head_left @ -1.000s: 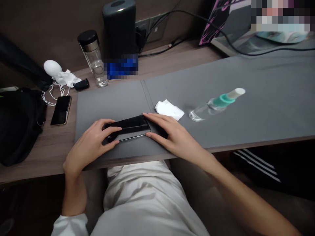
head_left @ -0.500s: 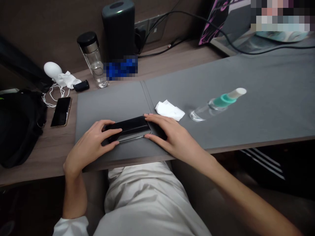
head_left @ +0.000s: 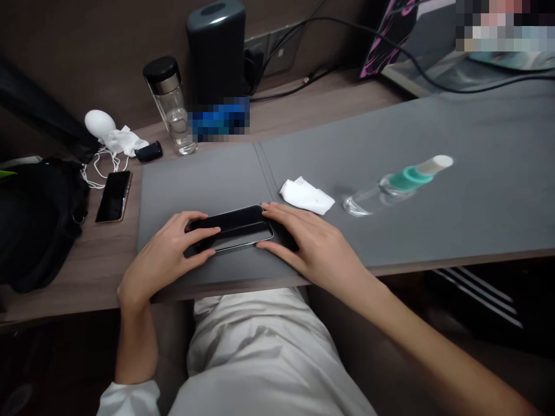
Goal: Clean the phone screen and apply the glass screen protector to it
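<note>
A black smartphone with a thin silvery edge lies face up on the grey desk mat. My left hand grips its left end, thumb at the near edge, one finger over the screen and another at the far edge. At the right end, my right hand spans the phone, fingertips on the far corner and thumb at the near edge. Just beyond my right hand lies a folded white tissue. Farther right stands a clear spray bottle with a green collar and white cap.
On the left are a second phone, a small black case, white cords and a black bag. Behind the mat stand a glass water bottle and a dark container. A black cable crosses the back.
The whole scene has shifted slightly right in view. My right thumb has slid a little left and down along the phone's near edge. My left hand keeps its hold.
</note>
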The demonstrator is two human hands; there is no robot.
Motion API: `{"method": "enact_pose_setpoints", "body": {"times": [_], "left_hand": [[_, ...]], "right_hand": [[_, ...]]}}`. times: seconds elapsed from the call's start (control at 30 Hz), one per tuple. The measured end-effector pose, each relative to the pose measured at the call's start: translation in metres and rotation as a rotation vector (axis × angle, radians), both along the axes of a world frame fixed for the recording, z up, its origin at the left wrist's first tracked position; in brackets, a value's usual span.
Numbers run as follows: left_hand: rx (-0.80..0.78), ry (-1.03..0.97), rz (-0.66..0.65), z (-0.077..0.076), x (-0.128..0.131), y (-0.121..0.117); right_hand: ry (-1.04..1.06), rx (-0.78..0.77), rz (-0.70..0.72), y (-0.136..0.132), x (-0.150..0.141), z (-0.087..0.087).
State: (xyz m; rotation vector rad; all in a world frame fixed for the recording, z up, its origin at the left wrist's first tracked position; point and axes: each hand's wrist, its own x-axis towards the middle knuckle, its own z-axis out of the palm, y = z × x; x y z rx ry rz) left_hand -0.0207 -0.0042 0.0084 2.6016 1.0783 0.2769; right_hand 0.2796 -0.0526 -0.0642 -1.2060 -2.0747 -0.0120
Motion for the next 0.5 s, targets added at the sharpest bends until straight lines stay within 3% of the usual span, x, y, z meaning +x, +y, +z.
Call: {"method": "enact_pose_setpoints", "body": {"times": [0.5], "left_hand": [[-0.014, -0.012, 0.000, -0.0006, 0.0000, -0.0003]], "right_hand": [[-0.047, 0.092, 0.013, -0.0020, -0.0026, 0.0040]]}}
